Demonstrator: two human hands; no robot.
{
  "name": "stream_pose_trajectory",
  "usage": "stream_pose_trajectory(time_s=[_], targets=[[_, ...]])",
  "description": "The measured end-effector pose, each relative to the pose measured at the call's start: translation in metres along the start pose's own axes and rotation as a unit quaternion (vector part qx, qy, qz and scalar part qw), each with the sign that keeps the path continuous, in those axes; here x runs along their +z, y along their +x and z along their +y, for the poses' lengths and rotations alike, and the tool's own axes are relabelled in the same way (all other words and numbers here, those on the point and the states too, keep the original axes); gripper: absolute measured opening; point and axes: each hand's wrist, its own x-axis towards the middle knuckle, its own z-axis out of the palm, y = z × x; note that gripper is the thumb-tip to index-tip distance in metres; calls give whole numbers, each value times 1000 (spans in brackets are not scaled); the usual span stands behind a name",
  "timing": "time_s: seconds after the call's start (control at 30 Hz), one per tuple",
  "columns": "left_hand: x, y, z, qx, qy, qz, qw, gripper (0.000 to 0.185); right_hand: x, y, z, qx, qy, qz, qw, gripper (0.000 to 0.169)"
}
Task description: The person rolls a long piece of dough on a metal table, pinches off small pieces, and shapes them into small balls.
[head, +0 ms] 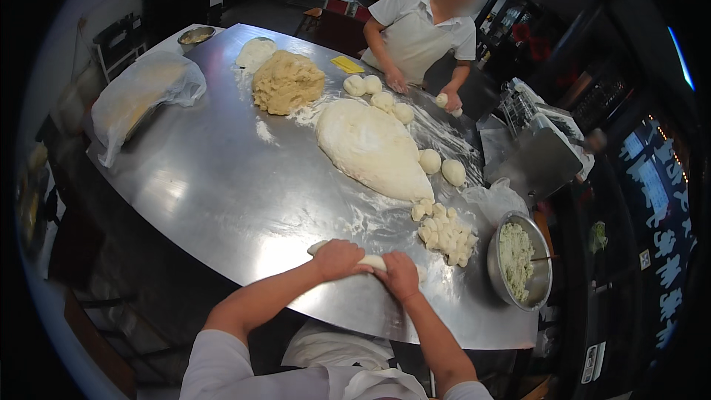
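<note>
Near the front edge of the stainless steel table, my left hand and my right hand are closed around one roll of pale dough. One end of the roll sticks out left of my left hand. A heap of small cut dough pieces lies to the right of my hands. Beyond them rests a large floured slab of white dough, with dough balls along its far side. A rough mound of yellowish dough sits farther back, beside a small pale heap.
A steel bowl of chopped green filling stands at the right edge, next to a clear plastic bag. Plastic-covered food occupies the left end. Across the table a co-worker handles dough near a yellow scraper. A metal machine stands right.
</note>
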Motion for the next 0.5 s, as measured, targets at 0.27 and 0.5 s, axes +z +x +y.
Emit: stream_pose_trajectory(time_s=[0.27,0.5], targets=[[-23,-44,43,-16,50,47,997,62,-11,-50,-40,73,21,61,995,56],[-29,-18,78,-149,-120,98,977,58,-30,-49,-23,106,117,67,985,54]])
